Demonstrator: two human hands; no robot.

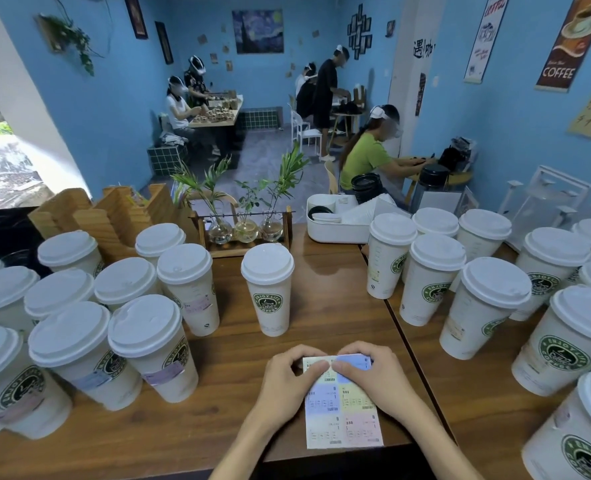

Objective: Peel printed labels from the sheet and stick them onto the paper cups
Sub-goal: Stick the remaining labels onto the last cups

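A label sheet (342,417) with pastel printed labels lies on the wooden table near its front edge. My left hand (289,379) pinches the sheet's top left part, fingers curled. My right hand (373,372) pinches a blue label (358,362) at the sheet's top right corner. One lidded paper cup (268,289) with a green logo stands alone just beyond the sheet. To the left, several cups (159,344) carry stuck labels. Several more cups (484,306) stand to the right.
A wooden plant stand with glass vases (245,230) sits behind the lone cup. A white tray (335,220) and wooden holders (114,213) line the table's far edge. A seam (412,344) divides two tables. Several people work at tables farther back.
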